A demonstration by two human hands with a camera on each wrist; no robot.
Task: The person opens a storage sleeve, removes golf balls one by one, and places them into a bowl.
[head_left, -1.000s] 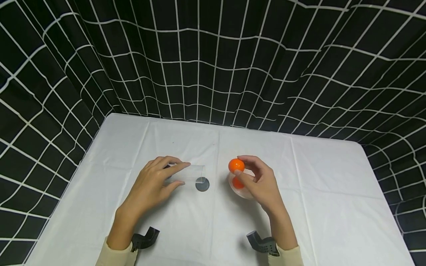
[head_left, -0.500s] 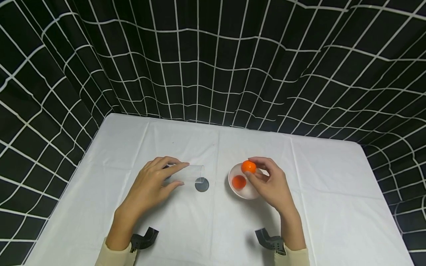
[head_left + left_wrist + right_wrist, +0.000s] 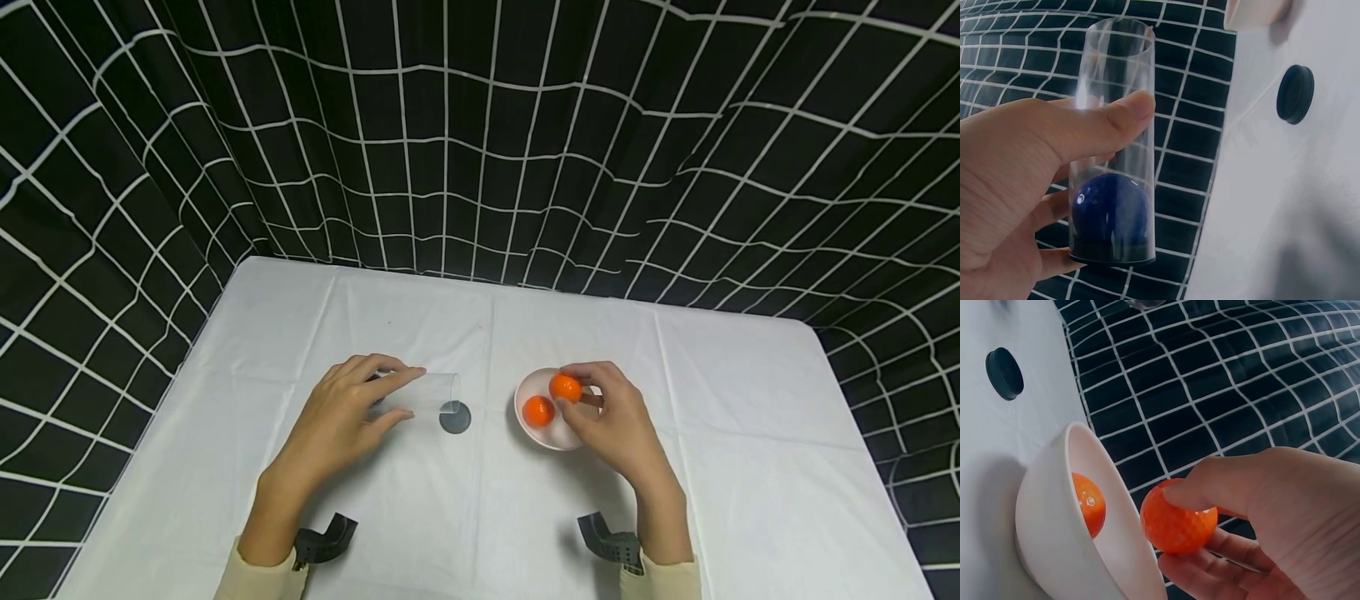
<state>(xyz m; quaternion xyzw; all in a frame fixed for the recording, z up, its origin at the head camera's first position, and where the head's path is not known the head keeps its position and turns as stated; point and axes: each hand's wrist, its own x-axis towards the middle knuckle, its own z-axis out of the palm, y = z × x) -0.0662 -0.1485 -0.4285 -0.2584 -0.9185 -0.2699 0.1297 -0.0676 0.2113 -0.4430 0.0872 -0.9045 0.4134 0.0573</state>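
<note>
My left hand (image 3: 337, 421) grips a clear plastic tube (image 3: 438, 390) between thumb and fingers, its mouth facing right in the head view. A dark blue ball (image 3: 1110, 209) sits at the tube's dark closed end in the left wrist view. With thumb and fingertips, my right hand (image 3: 618, 425) pinches an orange golf ball (image 3: 1179, 519), its dimples visible up close. That ball is right at the rim of a white bowl (image 3: 1047, 537). Inside the bowl lies a second orange ball (image 3: 538, 411), on its left side in the head view.
A dark round cap (image 3: 455, 417) lies on the white cloth-covered table (image 3: 480, 517), just below the tube's mouth in the head view. Black curtains (image 3: 465, 167) with a white grid stand behind the table and at both sides.
My right hand has moved right and then lowered with its orange golf ball, from the bowl's far left edge to over its right part. The left hand and tube hold nearly still.
</note>
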